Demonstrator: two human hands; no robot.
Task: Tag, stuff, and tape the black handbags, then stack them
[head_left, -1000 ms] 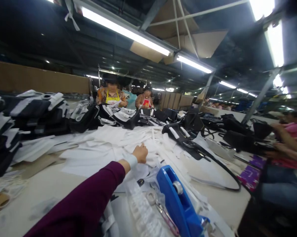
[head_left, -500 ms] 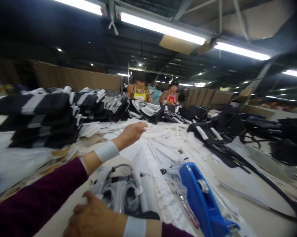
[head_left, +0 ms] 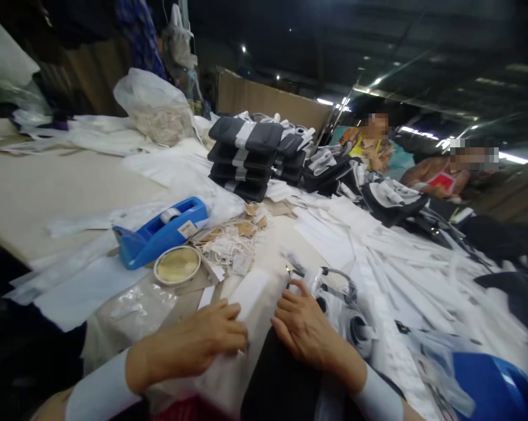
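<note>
Head view: both hands are seen low in frame, at the near edge of the worktop [head_left: 48,187]. The left hand [head_left: 197,345] is laid on a white sheet [head_left: 251,292] with fingers curled over its near edge; whether the grip is closed on it cannot be told. The right hand [head_left: 305,330] is rested just beside it, grip released and fingers spread. Its fingertips touch the sheet's right edge and its palm is over a black piece [head_left: 272,380]. The sheet is located between the two hands, flat on the worktop. A clear bag [head_left: 347,304] with dark loops inside is seen just right of the right hand. A blue tape dispenser [head_left: 158,234] and a round tin [head_left: 177,265] are placed beyond the left hand, with paper tags [head_left: 233,240] beside them. A stack of black pouches [head_left: 246,152] is set well behind.
</note>
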